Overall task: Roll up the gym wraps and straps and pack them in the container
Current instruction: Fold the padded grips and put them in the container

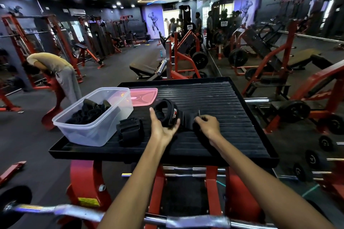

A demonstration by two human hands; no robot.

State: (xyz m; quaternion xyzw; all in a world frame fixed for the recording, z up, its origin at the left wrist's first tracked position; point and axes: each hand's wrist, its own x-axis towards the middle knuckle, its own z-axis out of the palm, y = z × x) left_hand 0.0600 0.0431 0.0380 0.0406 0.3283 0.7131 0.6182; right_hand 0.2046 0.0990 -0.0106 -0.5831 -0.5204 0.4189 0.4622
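Note:
A black gym strap (168, 112) with a red and white logo lies on the ribbed black platform (214, 102), its looped end at the left. My left hand (162, 128) grips that looped end from below, thumb up. My right hand (207, 125) pinches the strap's flat tail at the right. A rolled black wrap (130, 131) sits left of my left hand. The clear plastic container (96, 117) stands at the platform's left and holds several black rolled straps (89, 111).
A pink lid (142, 96) lies behind the container. The platform sits on a red machine frame (87, 182). A chrome bar (93, 214) crosses below my arms. A person bends over at the left (54, 69); weight machines and plates surround the platform.

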